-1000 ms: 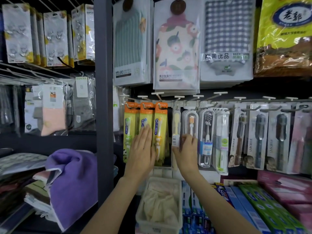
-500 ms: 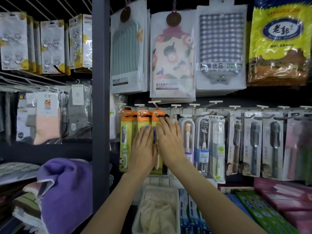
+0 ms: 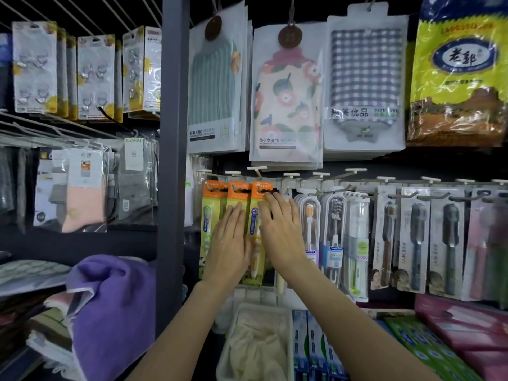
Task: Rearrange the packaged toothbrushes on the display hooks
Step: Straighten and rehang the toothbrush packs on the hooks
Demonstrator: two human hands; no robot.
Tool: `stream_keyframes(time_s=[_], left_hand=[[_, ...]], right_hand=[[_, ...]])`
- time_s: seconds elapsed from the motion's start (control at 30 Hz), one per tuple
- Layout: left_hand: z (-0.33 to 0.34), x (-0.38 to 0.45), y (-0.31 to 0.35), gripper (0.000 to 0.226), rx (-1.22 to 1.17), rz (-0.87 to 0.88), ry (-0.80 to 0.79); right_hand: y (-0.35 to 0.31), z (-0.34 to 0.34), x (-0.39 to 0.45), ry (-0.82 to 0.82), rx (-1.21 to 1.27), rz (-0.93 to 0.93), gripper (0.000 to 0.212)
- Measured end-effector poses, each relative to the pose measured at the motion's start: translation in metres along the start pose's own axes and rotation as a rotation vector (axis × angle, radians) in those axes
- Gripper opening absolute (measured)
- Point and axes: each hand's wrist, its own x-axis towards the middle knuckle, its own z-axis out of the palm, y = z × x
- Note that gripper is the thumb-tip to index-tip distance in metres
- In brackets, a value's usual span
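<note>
Shop shelving fills the view, split by a dark upright post. Right of the post, high up, hang bagged towels; lower down runs a row of display hooks carrying packaged toothbrushes. Left of the post, low, lies a folded purple towel. Just right of the post hang three orange-topped toothbrush packs side by side, with clear-cased toothbrushes farther right. The left hand lies flat, fingers straight, pressing on the middle orange pack. The right hand rests with fingers extended on the pack farthest from the post, fingertips near its hook slot; whether it pinches anything cannot be told.
</note>
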Motion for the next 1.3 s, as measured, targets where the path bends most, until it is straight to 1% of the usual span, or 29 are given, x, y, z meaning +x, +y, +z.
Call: stream_keyframes(time_s=[0.07,0.2,0.23,0.3,0.37,0.43,0.5,0.77,1.03,1.1,1.17,1.23,1.3], left_hand=[[-0.002,-0.003,-0.002,0.054,-0.019,-0.008,0.034],[-0.008,-0.013,-0.013,0.059,-0.032,-0.109,0.077],[-0.009,-0.014,-0.016,0.061,-0.019,-0.138,0.067],[-0.011,-0.012,-0.021,0.07,0.017,-0.195,0.015],[-0.013,-0.009,-0.024,0.07,0.056,-0.217,-0.052],[-0.014,-0.005,-0.023,0.061,0.059,-0.203,-0.079],[-0.017,-0.003,-0.02,0.054,0.034,-0.181,-0.1],[-0.021,-0.002,-0.019,0.055,-0.018,-0.161,-0.092],[-0.022,-0.001,-0.022,0.053,-0.018,-0.131,-0.079],[-0.021,-0.004,-0.023,0.056,-0.02,-0.12,-0.069],[-0.019,-0.008,-0.022,0.06,-0.025,-0.091,-0.035],[-0.016,-0.015,-0.018,0.058,-0.014,-0.049,0.018],[-0.013,-0.023,-0.011,0.055,-0.025,-0.02,0.031]], right_hand=[[-0.001,-0.001,-0.001,0.023,-0.004,-0.013,0.066],[-0.007,-0.002,-0.008,0.044,-0.016,-0.102,0.056],[-0.009,0.0,-0.011,0.031,-0.035,-0.123,0.059],[-0.011,0.005,-0.015,-0.021,-0.061,-0.142,0.07],[-0.015,0.008,-0.018,-0.074,-0.088,-0.14,0.08],[-0.018,0.008,-0.018,-0.102,-0.101,-0.128,0.084],[-0.02,0.008,-0.017,-0.114,-0.105,-0.116,0.083],[-0.021,0.005,-0.011,-0.134,-0.072,-0.084,0.073],[-0.022,0.003,-0.008,-0.128,-0.097,-0.075,0.079],[-0.02,0.001,-0.012,-0.117,-0.095,-0.075,0.081],[-0.014,-0.005,-0.019,-0.082,-0.06,-0.064,0.082],[-0.002,-0.01,-0.031,-0.015,0.039,-0.03,0.078],[0.017,-0.016,-0.045,0.034,0.171,0.077,0.07]])
